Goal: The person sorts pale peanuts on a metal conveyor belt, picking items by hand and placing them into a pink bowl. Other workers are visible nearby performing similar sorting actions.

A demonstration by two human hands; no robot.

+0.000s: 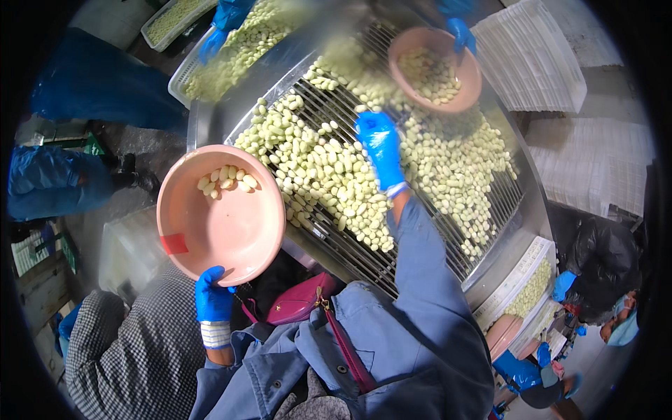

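Observation:
My left hand (214, 302), in a blue glove with a white striped cuff, grips the near rim of a pink plastic basin (231, 231). A red patch marks the basin's wall, and several pale oval pieces (212, 182) lie at its far side. My right hand (379, 152), also gloved in blue, is over a slatted metal sorting table (336, 123) with its fingers curled. Whether anything is inside those fingers is hidden. Around it spread many pale green oval pieces, resembling silkworm cocoons (331, 173), heaped on the bars.
Across the table a co-worker's gloved hand (462, 35) holds another pink basin (441, 100) with pieces in it. Another gloved hand (212, 44) touches a filled white crate (181, 86). White crates (530, 58) are stacked at right; a person in checked clothing (147, 341) is close on my left.

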